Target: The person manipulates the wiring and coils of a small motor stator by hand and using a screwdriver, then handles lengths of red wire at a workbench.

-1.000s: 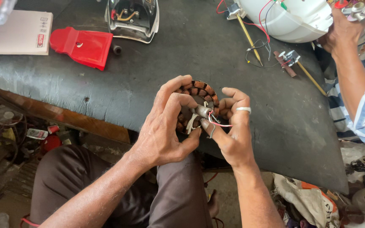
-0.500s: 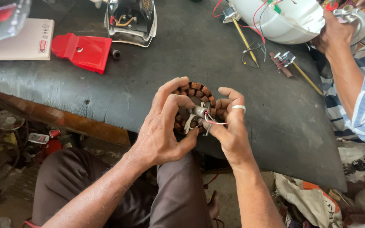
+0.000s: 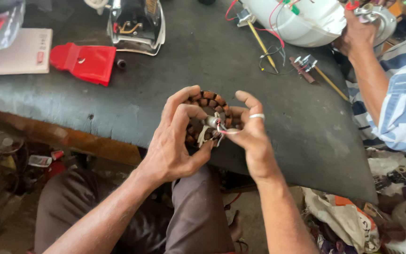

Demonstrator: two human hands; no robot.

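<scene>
left hand (image 3: 172, 146): grip closed round stator (image 3: 208, 99), steadying it above counter (image 3: 165, 99)
right hand (image 3: 252, 136): fingertips pinch its wires (image 3: 222, 130), stator braced for access

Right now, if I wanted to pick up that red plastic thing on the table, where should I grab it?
Probably grab the red plastic cover by its wide flat body, pinching the two long edges from above. It lies flat on the dark table, and its narrow tab end looks too small for a firm grip.

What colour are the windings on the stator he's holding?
Coppery reddish-brown coils on the stator, seen in the head view.
</scene>
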